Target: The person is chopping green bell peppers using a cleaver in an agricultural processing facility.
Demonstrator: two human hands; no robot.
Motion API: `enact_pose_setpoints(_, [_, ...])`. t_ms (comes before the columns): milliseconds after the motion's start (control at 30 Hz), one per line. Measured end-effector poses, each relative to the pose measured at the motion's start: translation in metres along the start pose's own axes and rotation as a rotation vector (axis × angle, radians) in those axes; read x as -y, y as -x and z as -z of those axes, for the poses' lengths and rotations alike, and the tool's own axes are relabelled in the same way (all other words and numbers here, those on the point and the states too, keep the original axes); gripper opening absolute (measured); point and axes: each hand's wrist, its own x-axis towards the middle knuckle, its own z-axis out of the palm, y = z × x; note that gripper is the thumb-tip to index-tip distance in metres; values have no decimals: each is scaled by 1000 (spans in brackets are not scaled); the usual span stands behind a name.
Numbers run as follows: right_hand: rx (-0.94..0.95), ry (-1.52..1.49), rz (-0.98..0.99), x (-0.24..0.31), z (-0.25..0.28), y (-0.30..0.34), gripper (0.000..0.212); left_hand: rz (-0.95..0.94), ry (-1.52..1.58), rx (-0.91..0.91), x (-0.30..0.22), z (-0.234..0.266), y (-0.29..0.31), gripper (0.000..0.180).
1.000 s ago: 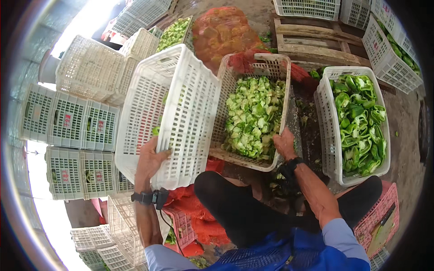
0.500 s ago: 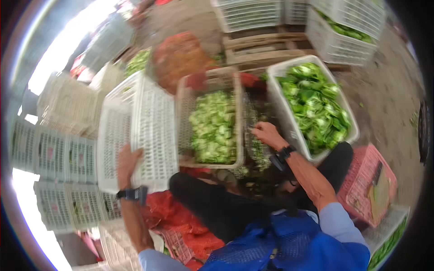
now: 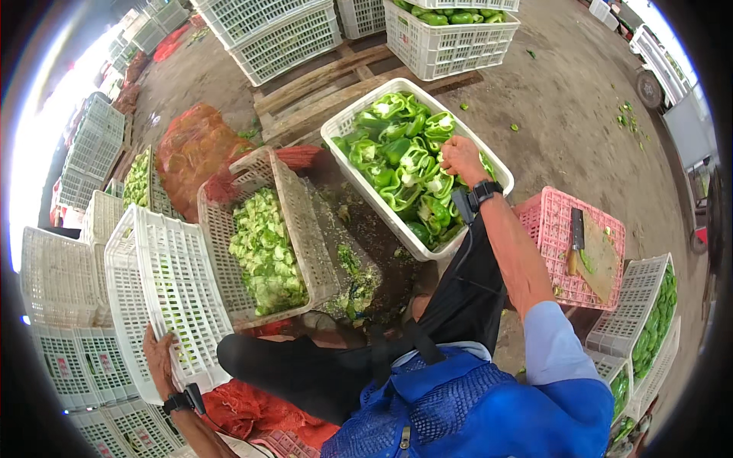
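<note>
My left hand (image 3: 159, 362) grips the rim of a tall white plastic crate (image 3: 182, 294) on the left, its fingers bent over the edge. My right hand (image 3: 463, 160), fingers curled together, is at the far right of a white tub (image 3: 341, 159) heaped with halved green bell peppers (image 3: 412, 164). It touches the peppers near the tub's rim; whether a piece is between its fingers is hidden. Between the two containers stands a beige crate (image 3: 305, 256) partly filled with pale green pepper cores (image 3: 263, 252).
At the right, a knife (image 3: 576, 237) lies beside a cutting board (image 3: 599, 256) on an upturned pink crate (image 3: 546, 263). Behind the tub are a wooden pallet (image 3: 305, 111) and stacked white crates (image 3: 286, 46). Red mesh sacking (image 3: 267, 408) lies by my left knee; crates of green peppers (image 3: 655, 313) stand far right.
My right hand has moved from above the scraps between the beige crate and the tub to the peppers in the tub. My view has turned right. My left hand stays on the white crate.
</note>
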Motion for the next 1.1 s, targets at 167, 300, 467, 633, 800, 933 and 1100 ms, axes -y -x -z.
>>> enact_pose_setpoints(167, [-80, 815, 528, -52, -24, -45, 33, 115, -333, -7, -57, -7, 24, 61])
enact_pose_setpoints(300, [6, 724, 708, -55, -90, -11, 44, -100, -37, -357, -64, 11, 58, 53])
enact_pose_setpoints(467, [-21, 930, 647, -67, -107, -1, 32, -237, 293, -149, -162, -94, 108, 45])
enact_pose_setpoints(633, [-18, 825, 648, -51, -75, 15, 24, -273, 638, 521, -215, -237, 91, 48])
enact_pose_setpoints(800, [-150, 538, 803, 15, -78, 72, 17, -4, 868, 823, -184, -339, 57, 65])
enact_pose_setpoints(933, [-147, 427, 1008, 73, -107, 131, 33, 239, 1074, 920, -169, -378, 42, 68])
enact_pose_setpoints(1100, [-38, 384, 1165, 97, -185, 153, 42, 221, 1382, 851, -159, -343, 21, 66])
